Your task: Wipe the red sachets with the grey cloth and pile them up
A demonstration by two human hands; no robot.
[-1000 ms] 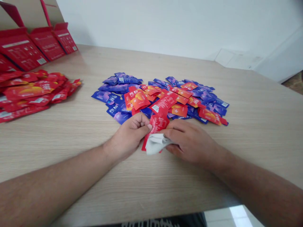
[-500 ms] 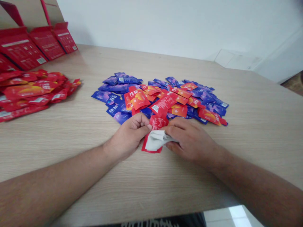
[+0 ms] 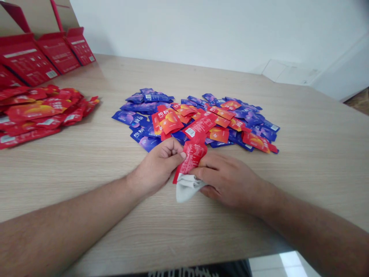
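A red sachet point(image 3: 192, 156) with white print lies before me, its far end close to the heap. My left hand point(image 3: 161, 163) pinches its left edge between thumb and forefinger. In my right hand point(image 3: 227, 179) is a folded whitish cloth point(image 3: 186, 188), pressed on the lower part of the sachet and hanging over its near end. Just beyond both hands spreads a heap of orange-red sachets point(image 3: 170, 122) and blue-purple sachets point(image 3: 147, 142). Another red sachet with a barcode point(image 3: 200, 126) rests on top of the heap, printed side up.
At the left is a pile of red sachets point(image 3: 40, 109). Behind it stand open red cartons point(image 3: 50, 54) with flaps up. The wooden table point(image 3: 138, 238) meets a white wall point(image 3: 201, 30) at the back. Its near edge is close to my body.
My right hand has drawn the cloth towards me along the sachet, uncovering more of its printed face. My left hand keeps its pinch in about the same spot.
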